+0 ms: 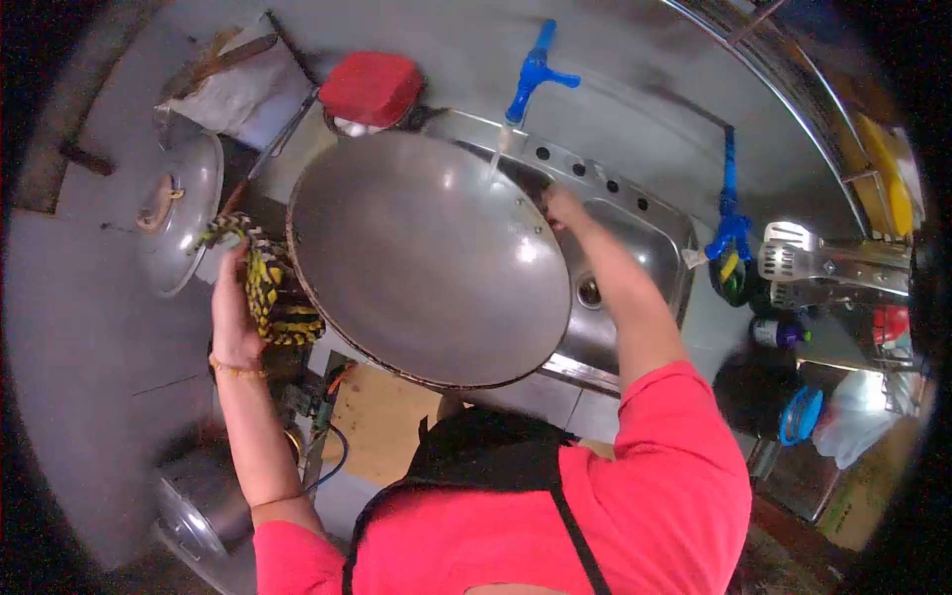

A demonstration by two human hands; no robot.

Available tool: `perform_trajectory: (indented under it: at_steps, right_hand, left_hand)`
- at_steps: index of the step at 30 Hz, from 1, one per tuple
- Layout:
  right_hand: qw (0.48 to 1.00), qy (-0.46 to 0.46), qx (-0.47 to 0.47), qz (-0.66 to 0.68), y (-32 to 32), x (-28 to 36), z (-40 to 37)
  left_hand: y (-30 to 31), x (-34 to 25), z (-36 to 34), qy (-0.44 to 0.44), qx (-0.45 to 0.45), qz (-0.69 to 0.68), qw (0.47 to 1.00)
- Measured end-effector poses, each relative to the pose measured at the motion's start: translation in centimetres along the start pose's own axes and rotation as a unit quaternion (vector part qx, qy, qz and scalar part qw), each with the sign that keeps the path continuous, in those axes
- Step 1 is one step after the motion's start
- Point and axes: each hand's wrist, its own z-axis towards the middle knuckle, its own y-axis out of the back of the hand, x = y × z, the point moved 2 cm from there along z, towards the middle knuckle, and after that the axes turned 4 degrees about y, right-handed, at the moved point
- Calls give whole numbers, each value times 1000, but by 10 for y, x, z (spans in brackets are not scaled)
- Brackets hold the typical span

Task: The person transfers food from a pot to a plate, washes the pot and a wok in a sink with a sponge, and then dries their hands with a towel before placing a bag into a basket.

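A large grey metal wok is tilted over the sink, its wide hollow facing me. Water runs from the blue tap into its upper right side. At the wok's right rim, beside the rivets, my right hand is closed around the handle, which its fingers mostly hide. My left hand grips a black-and-yellow woven rag against the wok's left edge; the far fingers are behind the rag.
The steel sink lies under and right of the wok. A second blue tap and slotted spatulas hang farther right. A metal lid leans at left, and a red box-shaped item stands behind the wok.
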Motion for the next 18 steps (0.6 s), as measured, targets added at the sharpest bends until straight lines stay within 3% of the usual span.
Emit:
perform_trajectory:
  at_steps: [2,4,5,7,9,10,11,13,14,15,16,17,18]
  right_hand:
    - [999,-27,44,5,0,-23,-28]
    - [994,-70,-65,53,-1,-50,-46]
    - [994,-70,-64,50,4,-59,-56]
    - [999,16,-32,-14,16,-72,-72]
    - [999,21,-31,7,25,-92,-78]
    - [999,25,-30,31,28,-98,-80]
    - [999,26,-27,27,43,-84,-88]
    - [988,-138,-9,-64,105,-21,-122]
    - [988,-134,-7,-69,117,-11,-128]
    - [985,-142,-67,-70,129,-6,-133]
    - [978,-150,-127,-71,142,3,-141]
    - [978,-147,-126,-77,156,23,-154]
    - [979,-98,-144,-104,173,52,-171]
  left_hand:
    - [-3,20,9,24,6,-25,999]
    - [21,50,38,56,35,-28,997]
    - [29,62,46,71,29,-39,996]
    - [46,88,63,87,21,-53,995]
    - [65,118,85,154,45,-118,980]
    - [81,135,103,167,118,-147,968]
    - [86,154,116,169,117,-151,967]
    - [94,183,132,166,101,-158,968]
    - [85,189,129,199,66,-175,962]
    - [89,196,137,198,64,-181,961]
    - [94,211,150,202,108,-171,958]
    - [96,224,161,206,152,-160,953]
    - [94,233,167,224,162,-143,950]
